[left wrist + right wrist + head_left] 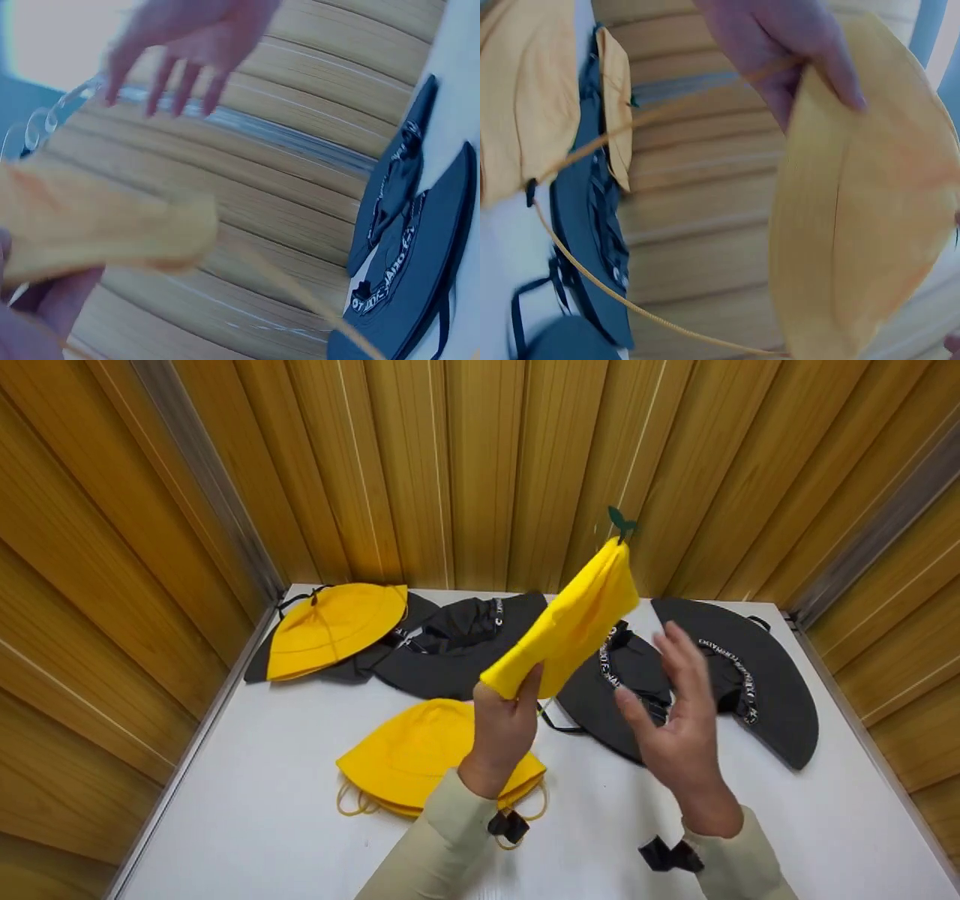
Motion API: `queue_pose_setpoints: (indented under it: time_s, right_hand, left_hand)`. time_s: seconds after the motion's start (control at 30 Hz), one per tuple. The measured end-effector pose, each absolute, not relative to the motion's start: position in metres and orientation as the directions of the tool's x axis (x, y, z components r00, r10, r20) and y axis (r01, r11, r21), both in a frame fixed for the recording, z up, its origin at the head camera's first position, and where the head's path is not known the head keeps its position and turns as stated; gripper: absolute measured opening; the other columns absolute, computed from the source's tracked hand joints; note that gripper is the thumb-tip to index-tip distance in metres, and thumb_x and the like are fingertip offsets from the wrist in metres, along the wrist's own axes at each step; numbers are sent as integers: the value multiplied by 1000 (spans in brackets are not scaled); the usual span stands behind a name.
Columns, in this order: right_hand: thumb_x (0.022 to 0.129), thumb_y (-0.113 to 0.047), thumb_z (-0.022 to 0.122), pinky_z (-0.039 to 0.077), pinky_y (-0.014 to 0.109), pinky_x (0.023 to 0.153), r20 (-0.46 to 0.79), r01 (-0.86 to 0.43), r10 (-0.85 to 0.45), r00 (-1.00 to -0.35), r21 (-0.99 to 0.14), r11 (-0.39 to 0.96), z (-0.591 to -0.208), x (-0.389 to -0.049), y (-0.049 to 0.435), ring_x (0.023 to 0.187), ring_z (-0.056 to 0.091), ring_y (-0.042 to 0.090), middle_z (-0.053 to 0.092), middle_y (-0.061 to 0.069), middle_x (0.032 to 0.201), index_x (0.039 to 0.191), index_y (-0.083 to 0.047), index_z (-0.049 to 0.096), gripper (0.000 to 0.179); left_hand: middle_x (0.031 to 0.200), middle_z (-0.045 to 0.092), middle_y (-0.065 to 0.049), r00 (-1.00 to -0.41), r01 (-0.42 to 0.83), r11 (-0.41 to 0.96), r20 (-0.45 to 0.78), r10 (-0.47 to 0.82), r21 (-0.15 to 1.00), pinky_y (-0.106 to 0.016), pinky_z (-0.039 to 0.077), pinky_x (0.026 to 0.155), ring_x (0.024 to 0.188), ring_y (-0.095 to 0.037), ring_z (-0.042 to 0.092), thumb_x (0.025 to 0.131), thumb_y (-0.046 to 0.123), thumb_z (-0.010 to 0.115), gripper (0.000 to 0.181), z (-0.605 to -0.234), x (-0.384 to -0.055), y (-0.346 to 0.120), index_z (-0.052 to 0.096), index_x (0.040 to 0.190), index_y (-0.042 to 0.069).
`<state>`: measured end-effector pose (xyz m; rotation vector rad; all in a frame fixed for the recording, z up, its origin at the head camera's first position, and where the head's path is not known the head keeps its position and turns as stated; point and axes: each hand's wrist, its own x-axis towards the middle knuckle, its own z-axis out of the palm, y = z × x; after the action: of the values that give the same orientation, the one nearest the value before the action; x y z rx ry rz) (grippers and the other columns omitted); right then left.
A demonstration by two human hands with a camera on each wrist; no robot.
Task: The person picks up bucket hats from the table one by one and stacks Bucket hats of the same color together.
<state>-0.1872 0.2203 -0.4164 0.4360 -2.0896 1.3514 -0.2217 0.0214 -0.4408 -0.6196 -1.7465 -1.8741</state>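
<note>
My left hand [504,735] grips a folded yellow bucket hat [574,619] by one edge, thumb on the near side. The hat is raised over the table and tilted, with a small green sprout [621,521] at its top. A yellow cord [652,319] hangs from it in the right wrist view. To the right of the hat, apart from it, my right hand [686,735] is held up with fingers extended and nothing in it. Below my left hand, a second yellow hat [409,750] lies on the table, partly hidden by that wrist.
A yellow hat [337,622] lies over black fabric at the back left. Black wide-brimmed hats with lettered bands lie along the back: one in the middle [450,679], others at right, including a black hat [780,682]. Wood-patterned walls [480,472] enclose the white table [247,810].
</note>
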Motion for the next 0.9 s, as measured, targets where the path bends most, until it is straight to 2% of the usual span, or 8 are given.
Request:
queue_pose_setpoints:
  time_s: [0.17, 0.27, 0.37, 0.5, 0.6, 0.77, 0.83, 0.9]
  right_hand:
    - [78, 3, 79, 29, 22, 123, 569, -600, -201, -797, -786, 153, -423, -175, 186, 154, 30, 21, 24, 12, 169, 163, -12, 22, 104]
    - [79, 4, 78, 38, 25, 119, 525, -547, -199, -828, -834, 78, -422, -171, 172, 145, 42, 25, 28, 11, 164, 164, -14, 13, 108]
    - [91, 1, 69, 48, 25, 110, 486, -489, -65, -871, -871, 42, -418, -171, 165, 128, 52, 26, 41, 11, 151, 160, -12, 21, 85]
    - [107, -11, 51, 53, 27, 105, 445, -461, 134, -886, -876, -141, -408, -176, 168, 118, 57, 25, 52, 15, 136, 151, -7, 36, 47]
    - [109, -12, 46, 53, 30, 106, 446, -492, 209, -870, -815, -308, -402, -180, 172, 119, 60, 21, 56, 12, 134, 146, -5, 42, 38]
    - [109, -7, 44, 52, 35, 108, 504, -524, 188, -843, -690, -500, -394, -185, 175, 118, 60, 20, 56, 10, 132, 143, -2, 42, 35]
    - [110, -7, 43, 51, 38, 109, 517, -500, 143, -844, -660, -562, -391, -186, 175, 119, 59, 22, 55, 11, 132, 144, -2, 40, 35]
    - [110, -6, 39, 51, 40, 111, 524, -459, 84, -848, -645, -611, -389, -187, 175, 120, 59, 22, 54, 10, 132, 145, -3, 38, 35]
  left_hand:
    - [145, 59, -13, -564, 783, 355, 824, 57, 511, -30, 49, 109, 134, -23, 60, 100, -1, 61, 49, -442, -214, 40, 51, 148, 6]
    - [153, 48, -16, -512, 788, 483, 843, 169, 382, -32, 45, 114, 141, -29, 52, 95, -2, 68, 64, -446, -209, 50, 41, 153, 7]
    - [161, 36, -22, -485, 804, 519, 824, 294, 288, -41, 37, 121, 149, -37, 40, 97, 3, 67, 71, -449, -206, 56, 31, 158, 4]
    - [168, 21, -22, -480, 865, 364, 777, 408, 344, -49, 24, 128, 157, -41, 21, 95, 4, 56, 71, -451, -207, 51, 28, 161, 4]
    - [171, 18, -14, -571, 820, 200, 736, 363, 537, -48, 18, 130, 159, -35, 14, 95, 7, 52, 67, -449, -213, 38, 33, 160, 9]
    - [171, 17, -10, -809, 582, 12, 578, 105, 813, -48, 15, 130, 160, -26, 14, 105, 16, 49, 59, -442, -236, 10, 28, 160, 8]
    - [170, 19, -10, -894, 437, -156, 446, 29, 886, -45, 19, 130, 158, -24, 20, 106, 20, 48, 64, -437, -248, -4, 19, 162, 9]
    - [165, 26, -9, -953, 277, -395, 303, 5, 876, -42, 29, 126, 153, -23, 32, 106, 25, 49, 67, -432, -259, -18, 13, 162, 15]
